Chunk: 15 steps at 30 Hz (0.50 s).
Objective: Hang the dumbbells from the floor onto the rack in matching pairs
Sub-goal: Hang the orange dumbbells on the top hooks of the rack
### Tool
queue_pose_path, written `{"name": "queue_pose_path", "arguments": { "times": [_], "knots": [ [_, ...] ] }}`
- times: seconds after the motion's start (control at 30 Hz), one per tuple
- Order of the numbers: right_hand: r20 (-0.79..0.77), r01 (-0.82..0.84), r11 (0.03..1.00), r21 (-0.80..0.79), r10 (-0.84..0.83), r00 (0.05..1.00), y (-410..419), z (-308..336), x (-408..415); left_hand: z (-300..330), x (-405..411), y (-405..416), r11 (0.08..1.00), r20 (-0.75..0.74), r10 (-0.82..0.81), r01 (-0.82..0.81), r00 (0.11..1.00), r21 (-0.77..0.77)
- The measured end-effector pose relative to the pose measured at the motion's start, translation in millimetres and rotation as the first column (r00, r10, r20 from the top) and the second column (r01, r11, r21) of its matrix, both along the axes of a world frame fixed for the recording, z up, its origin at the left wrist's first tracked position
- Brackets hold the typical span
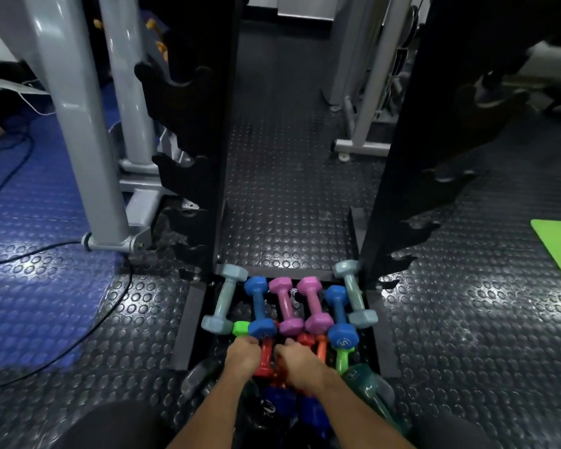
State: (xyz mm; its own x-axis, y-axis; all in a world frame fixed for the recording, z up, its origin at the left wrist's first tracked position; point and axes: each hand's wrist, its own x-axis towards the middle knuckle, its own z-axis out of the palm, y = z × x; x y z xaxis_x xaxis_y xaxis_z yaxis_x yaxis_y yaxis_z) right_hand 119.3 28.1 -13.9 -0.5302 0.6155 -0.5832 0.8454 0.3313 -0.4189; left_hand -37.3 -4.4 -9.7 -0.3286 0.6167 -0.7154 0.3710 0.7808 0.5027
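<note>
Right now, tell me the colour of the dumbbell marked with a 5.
Blue: the hex-ended dumbbell marked 5, seen best in the head view.

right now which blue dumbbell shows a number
The right blue dumbbell: its near end shows a white 5. The left blue dumbbell shows no clear number.

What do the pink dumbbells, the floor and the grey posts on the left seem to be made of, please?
Pink dumbbells: probably a vinyl or neoprene coating, smooth with a soft sheen and one even colour.
Floor: likely rubber, dark with raised round studs.
Grey posts: apparently painted metal, glossy with sharp highlights.
</note>
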Motion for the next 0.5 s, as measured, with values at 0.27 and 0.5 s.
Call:
{"name": "queue_pose_path", "arguments": {
  "times": [0.27, 0.5],
  "knots": [
    [0.003, 0.103, 0.983, -0.154, -0.104, 0.995, -4, 7, 1, -11, -3, 4, 0.989, 0.037, 0.145, -0.144, 0.989, -0.026],
    [-0.095, 0.333, 0.910, -0.247, -0.364, 0.926, 18, 38, 14, 13, -5, 15, 0.960, 0.202, 0.266, -0.279, 0.943, 0.036]
  ]
}}
